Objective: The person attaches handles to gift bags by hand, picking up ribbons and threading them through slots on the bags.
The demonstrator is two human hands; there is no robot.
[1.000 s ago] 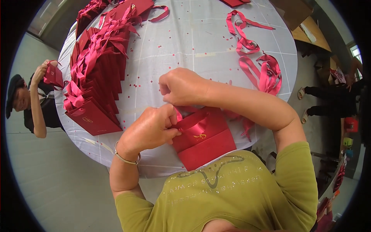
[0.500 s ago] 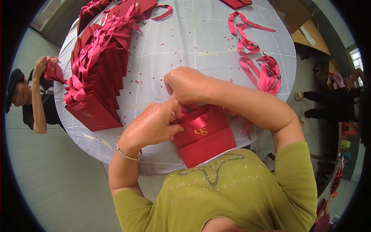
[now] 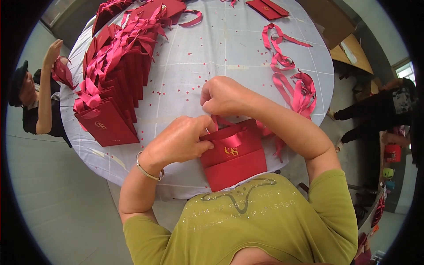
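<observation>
A red paper gift bag (image 3: 236, 165) with a gold emblem and a pink ribbon handle (image 3: 233, 140) lies at the table's near edge, against my shirt. My left hand (image 3: 183, 138) is closed at the bag's upper left corner, its thumb and finger gripping there beside the ribbon. Just above, my right hand (image 3: 224, 98) is curled with its fingertips pinched together. What sits in that pinch is hidden by the fingers. More pink ribbon shows below my right forearm, at the bag's right side.
A long row of finished-looking red bags (image 3: 108, 126) with ribbons lines the table's left. Loose pink ribbons (image 3: 302, 90) lie at the right, and flat red bags (image 3: 268, 9) at the far edge. Small red dots dot the white tablecloth (image 3: 212, 57). A co-worker (image 3: 42, 101) handles a bag at left; another person (image 3: 384, 106) stands at right.
My right hand has shifted slightly away from the left hand, to the right. My left hand still grips the bag. The co-worker at left has turned and lowered the bag slightly.
</observation>
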